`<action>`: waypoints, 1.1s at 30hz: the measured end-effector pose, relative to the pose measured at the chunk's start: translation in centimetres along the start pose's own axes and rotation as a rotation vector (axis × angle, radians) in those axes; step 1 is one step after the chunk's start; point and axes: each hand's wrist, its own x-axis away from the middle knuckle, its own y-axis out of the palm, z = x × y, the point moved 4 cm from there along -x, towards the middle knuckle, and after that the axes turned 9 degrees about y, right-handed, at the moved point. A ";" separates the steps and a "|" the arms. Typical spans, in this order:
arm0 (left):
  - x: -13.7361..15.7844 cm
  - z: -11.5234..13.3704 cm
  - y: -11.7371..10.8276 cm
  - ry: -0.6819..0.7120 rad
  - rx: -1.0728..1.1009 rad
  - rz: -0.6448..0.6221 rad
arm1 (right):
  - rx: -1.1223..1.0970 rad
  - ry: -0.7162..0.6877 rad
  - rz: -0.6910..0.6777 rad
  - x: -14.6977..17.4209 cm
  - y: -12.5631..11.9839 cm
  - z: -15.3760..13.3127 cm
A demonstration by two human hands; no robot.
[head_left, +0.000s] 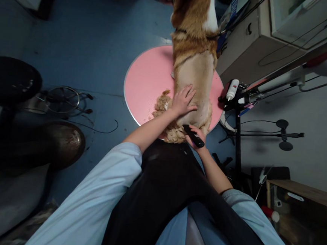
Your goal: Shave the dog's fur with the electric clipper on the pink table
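A brown and white dog [196, 70] stands on a round pink grooming table [144, 75], facing away from me. Its back is trimmed short, while thick brown fur stays on the neck and rump. My left hand [183, 101] lies on the dog's lower back with fingers spread. In my right hand [198, 136] is a black hair clipper [193, 136], its head close to the fur at the rump. Loose clumps of cut fur [162, 103] lie on the table left of the dog. The dog's legs are mostly hidden beneath its body.
A dark strap runs from the dog's neck towards the cabinet [249, 35] at upper right. A white bottle [233, 89] and tools sit by the table's right edge. Stools [68, 145] stand at left on the blue floor, with a cable [103, 132] nearby.
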 end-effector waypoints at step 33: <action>0.1 -0.3 -0.9 -0.038 -0.045 -0.033 | 0.063 -0.071 0.006 1.3 0.3 2.3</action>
